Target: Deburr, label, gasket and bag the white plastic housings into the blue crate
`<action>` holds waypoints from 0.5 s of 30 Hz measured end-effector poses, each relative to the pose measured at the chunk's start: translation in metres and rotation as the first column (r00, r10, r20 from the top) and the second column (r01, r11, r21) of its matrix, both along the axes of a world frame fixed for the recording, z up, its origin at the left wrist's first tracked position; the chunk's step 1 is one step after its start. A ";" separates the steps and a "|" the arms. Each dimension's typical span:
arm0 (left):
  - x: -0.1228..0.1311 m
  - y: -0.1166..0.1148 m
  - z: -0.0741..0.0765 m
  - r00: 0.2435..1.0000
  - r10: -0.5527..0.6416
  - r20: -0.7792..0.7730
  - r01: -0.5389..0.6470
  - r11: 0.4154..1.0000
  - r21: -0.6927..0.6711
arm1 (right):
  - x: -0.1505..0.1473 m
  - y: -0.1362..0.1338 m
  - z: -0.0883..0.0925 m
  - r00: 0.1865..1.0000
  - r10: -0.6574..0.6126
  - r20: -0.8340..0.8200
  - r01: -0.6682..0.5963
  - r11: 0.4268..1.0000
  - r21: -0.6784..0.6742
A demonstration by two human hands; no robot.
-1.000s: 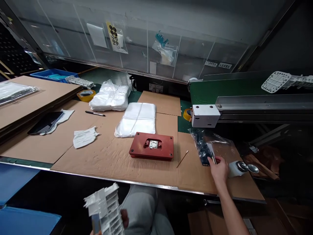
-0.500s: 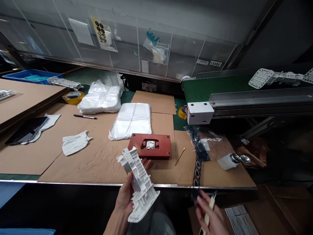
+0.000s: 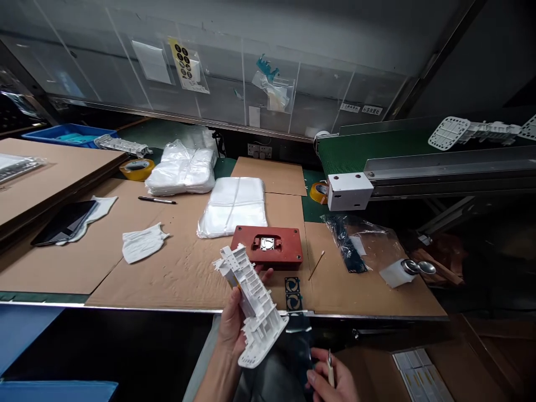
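My left hand [image 3: 229, 329] is closed around a long white ribbed plastic part [image 3: 260, 310], held tilted above the table's front edge. A dark strip with fan-shaped cutouts [image 3: 293, 295] hangs between my right hand [image 3: 333, 382] and the table edge, its far end lying on the cardboard. That hand pinches the strip's near end and also carries a slim cream-handled craft knife [image 3: 330, 373], blade pointing up. Just beyond the white part sits a red fixture block [image 3: 278, 258], with a small white square piece [image 3: 267, 243] in its recess.
A cotton swab [image 3: 317, 264] lies right of the block. Farther right are a clear bag [image 3: 379, 243] with dark strips and a white bottle [image 3: 396, 274]. Stacked plastic bags [image 3: 237, 201], a pen [image 3: 157, 200] and a white glove [image 3: 143, 244] lie left. A green conveyor [image 3: 360, 148] runs behind.
My right hand has moved left with the strip and knife, drawing the strip away from the clear bag to beside the red block. My left hand still grips the white part.
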State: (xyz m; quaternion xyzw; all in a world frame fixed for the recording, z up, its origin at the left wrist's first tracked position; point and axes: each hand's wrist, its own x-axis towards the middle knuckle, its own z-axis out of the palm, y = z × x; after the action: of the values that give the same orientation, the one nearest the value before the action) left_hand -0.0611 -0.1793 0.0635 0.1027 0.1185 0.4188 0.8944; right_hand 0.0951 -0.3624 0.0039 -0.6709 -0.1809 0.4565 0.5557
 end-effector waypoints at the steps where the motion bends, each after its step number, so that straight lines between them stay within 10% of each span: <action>1: -0.001 0.000 0.000 1.000 -0.004 0.009 0.004 1.000 -0.006 | 0.003 0.008 0.002 0.999 0.029 0.018 -0.029 1.000 0.011; 15: -0.034 -0.038 0.008 0.977 -0.114 -0.179 0.075 0.974 -0.212 | 0.030 0.031 0.015 0.870 0.109 0.481 -0.156 0.986 0.060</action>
State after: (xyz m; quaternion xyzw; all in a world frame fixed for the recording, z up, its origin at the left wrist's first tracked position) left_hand -0.0955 -0.2172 0.0710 0.0553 0.2405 0.3494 0.9039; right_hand 0.1254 -0.3309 0.0185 -0.7208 -0.3793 0.3053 0.4933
